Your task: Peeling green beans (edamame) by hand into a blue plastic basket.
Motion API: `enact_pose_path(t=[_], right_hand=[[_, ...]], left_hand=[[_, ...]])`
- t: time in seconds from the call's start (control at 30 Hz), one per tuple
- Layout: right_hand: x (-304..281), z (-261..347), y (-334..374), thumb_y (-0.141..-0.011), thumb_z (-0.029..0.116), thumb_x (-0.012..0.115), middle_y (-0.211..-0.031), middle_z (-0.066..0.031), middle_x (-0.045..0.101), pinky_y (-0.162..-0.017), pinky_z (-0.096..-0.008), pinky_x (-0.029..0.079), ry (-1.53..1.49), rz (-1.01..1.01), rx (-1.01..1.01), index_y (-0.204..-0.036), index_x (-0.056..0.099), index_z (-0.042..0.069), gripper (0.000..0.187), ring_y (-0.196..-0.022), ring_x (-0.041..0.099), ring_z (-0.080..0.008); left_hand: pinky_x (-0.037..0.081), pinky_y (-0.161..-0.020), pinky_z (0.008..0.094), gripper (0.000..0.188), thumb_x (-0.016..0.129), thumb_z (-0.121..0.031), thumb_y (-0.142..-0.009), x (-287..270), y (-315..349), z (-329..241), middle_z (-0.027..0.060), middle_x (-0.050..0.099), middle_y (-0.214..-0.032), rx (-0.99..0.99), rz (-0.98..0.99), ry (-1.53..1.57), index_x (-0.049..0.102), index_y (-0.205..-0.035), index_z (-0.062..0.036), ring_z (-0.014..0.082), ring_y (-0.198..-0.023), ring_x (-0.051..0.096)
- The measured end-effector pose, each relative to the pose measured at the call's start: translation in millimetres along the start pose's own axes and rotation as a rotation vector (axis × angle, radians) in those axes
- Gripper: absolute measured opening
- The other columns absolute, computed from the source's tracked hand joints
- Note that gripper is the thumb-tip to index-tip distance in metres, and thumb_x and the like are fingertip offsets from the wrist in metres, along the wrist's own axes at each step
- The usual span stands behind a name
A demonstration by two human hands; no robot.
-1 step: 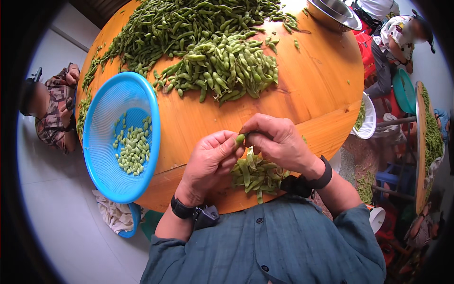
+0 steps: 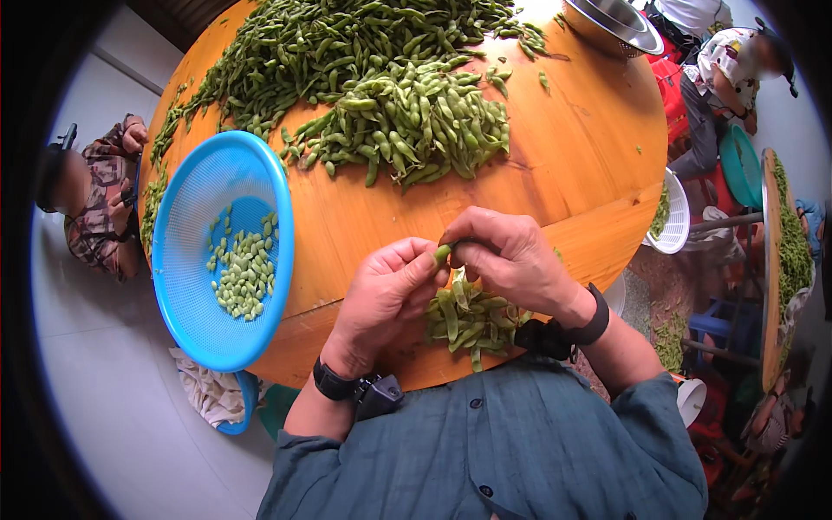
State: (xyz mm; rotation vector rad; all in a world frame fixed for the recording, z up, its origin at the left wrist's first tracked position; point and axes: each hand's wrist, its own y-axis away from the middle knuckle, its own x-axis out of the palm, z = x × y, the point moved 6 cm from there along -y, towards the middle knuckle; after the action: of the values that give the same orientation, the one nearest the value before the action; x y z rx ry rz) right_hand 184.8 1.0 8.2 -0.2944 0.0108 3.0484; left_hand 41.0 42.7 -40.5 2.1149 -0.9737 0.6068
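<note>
Between my two hands is one green soybean pod, held above the near edge of the round wooden table. My left hand pinches one end of it between thumb and fingers. The other end is gripped by my right hand, whose curled fingers partly hide it. Under my hands lies a small heap of pods and opened hulls. To the left, a blue mesh basket holds loose shelled green beans. A large mound of whole pods covers the table's far side.
The wooden table carries metal bowls at its far right edge. At left, a person in a patterned shirt sits close by. A white basket stands beyond the right edge, with other people and a second pod-covered table.
My hands and the pod have barely shifted. The hand of the person at left has moved slightly.
</note>
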Motion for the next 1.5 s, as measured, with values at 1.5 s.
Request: enact_pose_path(t=[1.5], right_hand=[[8.2, 5.2, 11.0, -0.088, 0.003, 0.063, -0.066, -0.0101, 0.056, -0.054, -0.0304, 0.045, 0.109, -0.137, -0.189, -0.090, 0.062, -0.001, 0.004, -0.057, 0.055, -0.0157]], left_hand=[[0.030, -0.038, 0.0173, 0.029, 0.051, -0.032, -0.103, -6.1, -8.7, -12.1, -0.0037, 0.056, -0.069, 0.160, -0.256, -0.241, 0.060, -0.093, -0.0062, 0.0009, -0.047, 0.040]])
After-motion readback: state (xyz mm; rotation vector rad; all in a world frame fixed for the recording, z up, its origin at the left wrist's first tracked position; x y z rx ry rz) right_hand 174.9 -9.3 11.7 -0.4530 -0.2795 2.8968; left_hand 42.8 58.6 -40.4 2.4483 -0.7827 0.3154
